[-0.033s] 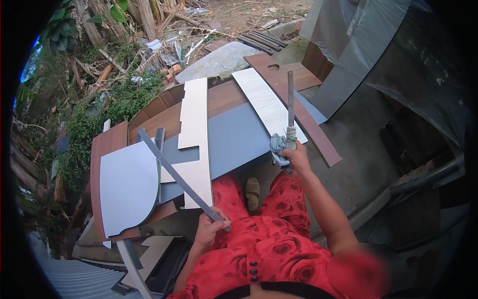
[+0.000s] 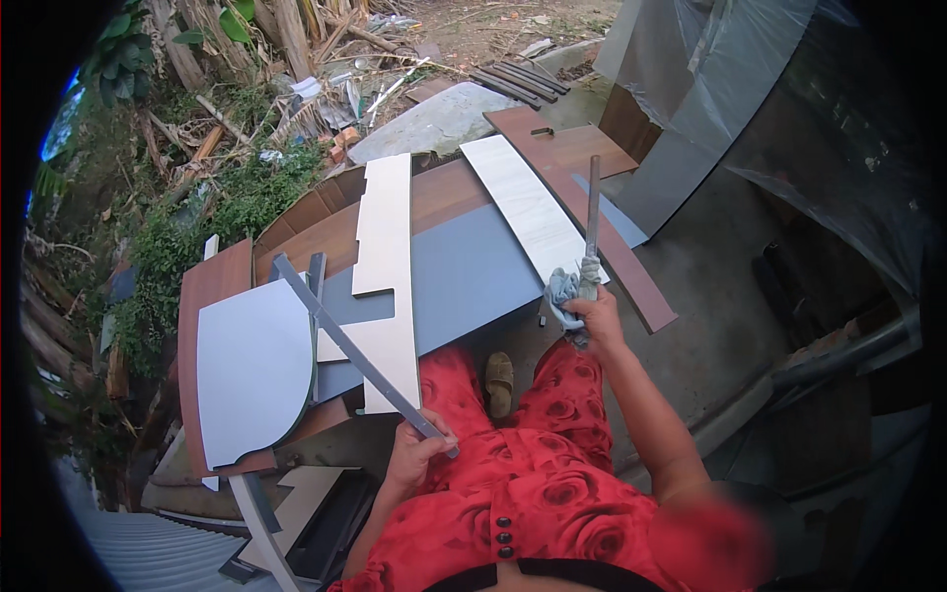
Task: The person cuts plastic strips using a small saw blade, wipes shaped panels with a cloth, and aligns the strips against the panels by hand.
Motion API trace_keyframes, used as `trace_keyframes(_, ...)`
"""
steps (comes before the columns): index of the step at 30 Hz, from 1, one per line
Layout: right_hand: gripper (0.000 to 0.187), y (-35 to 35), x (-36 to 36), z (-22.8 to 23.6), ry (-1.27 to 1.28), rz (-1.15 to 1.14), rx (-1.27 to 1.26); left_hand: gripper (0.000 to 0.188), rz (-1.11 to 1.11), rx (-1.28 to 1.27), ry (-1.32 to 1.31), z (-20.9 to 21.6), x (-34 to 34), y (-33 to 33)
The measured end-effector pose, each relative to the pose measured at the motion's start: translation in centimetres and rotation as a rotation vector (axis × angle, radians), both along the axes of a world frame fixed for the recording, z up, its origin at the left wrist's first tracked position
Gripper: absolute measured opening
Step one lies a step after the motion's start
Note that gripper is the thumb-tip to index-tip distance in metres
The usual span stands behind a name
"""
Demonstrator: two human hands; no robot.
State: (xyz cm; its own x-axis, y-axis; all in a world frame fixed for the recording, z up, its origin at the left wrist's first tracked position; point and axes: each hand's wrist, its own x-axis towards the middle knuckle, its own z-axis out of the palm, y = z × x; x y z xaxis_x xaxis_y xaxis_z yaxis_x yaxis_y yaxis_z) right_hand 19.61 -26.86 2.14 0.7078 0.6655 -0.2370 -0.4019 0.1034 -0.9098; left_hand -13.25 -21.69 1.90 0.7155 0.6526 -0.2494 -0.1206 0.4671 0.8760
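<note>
My left hand [image 2: 418,449] is closed round the lower end of a long, narrow grey strip [image 2: 355,355]. The strip slants up to the left, over the cream notched board and beside a pale rounded panel [image 2: 252,370]. In my right hand [image 2: 598,316] is a long, thin metal blade [image 2: 593,207] with a cloth-wrapped grip, pointing up and away from me. A crumpled blue-grey rag [image 2: 565,296] bunches beside that grip; I cannot tell whether it is tied on. Behind the blade lie a white board [image 2: 518,202] and a long reddish-brown board [image 2: 631,271].
A large grey-blue panel [image 2: 473,266] spans the work area under the cream notched board [image 2: 388,222]. Plastic sheeting [image 2: 681,59] hangs at the right. Cut pieces [image 2: 306,523] lie at lower left. Shrubs [image 2: 187,237] and a stone slab [image 2: 434,123] stand beyond.
My right hand has shifted slightly to the right with the blade and rag. The blade's tip has moved right and a little lower. My left hand and the grey strip look unmoved.
</note>
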Motion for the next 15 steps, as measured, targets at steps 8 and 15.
trace_keyframes(8,0.039,-0.8,1.9,-1.4,0.269,0.017,0.072,0.014,0.005,-0.033,0.001,0.0,2.2,-0.2)
trace_keyframes(15,0.036,2.0,5.2,-5.7,0.409,0.079,0.153,0.009,0.046,0.042,0.046,0.0,1.6,-0.5)
